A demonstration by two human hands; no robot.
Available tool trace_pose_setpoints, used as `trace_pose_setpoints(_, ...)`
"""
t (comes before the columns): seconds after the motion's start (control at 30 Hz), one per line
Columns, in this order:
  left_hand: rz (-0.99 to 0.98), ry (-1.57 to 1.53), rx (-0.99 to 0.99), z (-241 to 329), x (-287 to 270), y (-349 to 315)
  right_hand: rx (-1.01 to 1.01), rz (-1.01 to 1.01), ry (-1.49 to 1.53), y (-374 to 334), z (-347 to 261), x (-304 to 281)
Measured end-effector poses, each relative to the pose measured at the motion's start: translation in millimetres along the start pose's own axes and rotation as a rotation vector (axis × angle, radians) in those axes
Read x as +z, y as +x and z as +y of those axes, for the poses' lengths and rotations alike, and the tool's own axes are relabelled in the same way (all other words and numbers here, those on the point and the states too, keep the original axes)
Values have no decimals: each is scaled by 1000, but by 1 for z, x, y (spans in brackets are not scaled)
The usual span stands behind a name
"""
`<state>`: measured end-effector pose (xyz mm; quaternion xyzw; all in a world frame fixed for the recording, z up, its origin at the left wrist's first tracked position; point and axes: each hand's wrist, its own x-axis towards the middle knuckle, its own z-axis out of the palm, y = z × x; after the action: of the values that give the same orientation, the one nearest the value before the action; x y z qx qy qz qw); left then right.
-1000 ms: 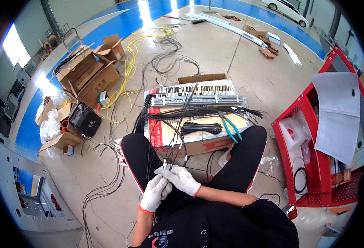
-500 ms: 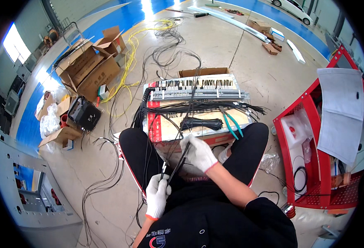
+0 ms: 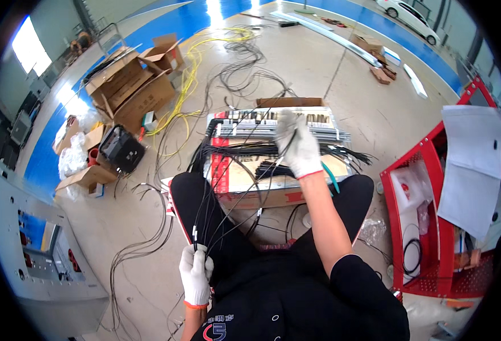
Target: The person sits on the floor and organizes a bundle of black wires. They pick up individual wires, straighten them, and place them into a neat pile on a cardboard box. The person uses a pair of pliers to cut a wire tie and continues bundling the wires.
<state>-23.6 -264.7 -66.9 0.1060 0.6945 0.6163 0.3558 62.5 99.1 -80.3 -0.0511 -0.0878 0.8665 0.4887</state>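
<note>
I sit on the floor with a panel of terminal rails (image 3: pixel 279 128) lying on a cardboard box (image 3: pixel 262 196) between my legs. My left hand (image 3: pixel 195 273), in a white glove, is shut on the near ends of a bundle of thin black wires (image 3: pixel 213 193) close to my left thigh. My right hand (image 3: pixel 296 145), also gloved, is stretched out over the panel and pinches one black wire that runs back toward the left hand. More black wires (image 3: pixel 296 150) fan across the panel. Teal-handled pliers (image 3: pixel 331 177) lie just right of the right wrist.
Open cardboard boxes (image 3: pixel 131 85) and a black case (image 3: pixel 121 149) stand at the left, with yellow cable (image 3: pixel 191 74) and loose black wire (image 3: pixel 142 244) on the concrete floor. A red metal rack (image 3: pixel 432 227) holding white sheets (image 3: pixel 469 165) is at the right. A grey cabinet (image 3: pixel 29 250) is lower left.
My right hand has left the left hand and travelled forward along a wire, from my lap out over the panel. The left hand has dropped lower, keeping hold of the wire ends.
</note>
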Motion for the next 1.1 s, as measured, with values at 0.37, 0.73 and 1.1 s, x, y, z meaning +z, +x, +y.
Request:
trace_pose_setpoints(0.37, -228, 9, -100, -25, 21, 9, 746, -196, -978, -205, 119, -22)
trace_pose_setpoints(0.73, -302, 98, -99, -3, 18, -14, 509, 241, 44, -132, 104, -31)
trace_pose_setpoints(1.1, -202, 317, -53, 30, -54, -58, 275, 328, 150, 27, 65, -82)
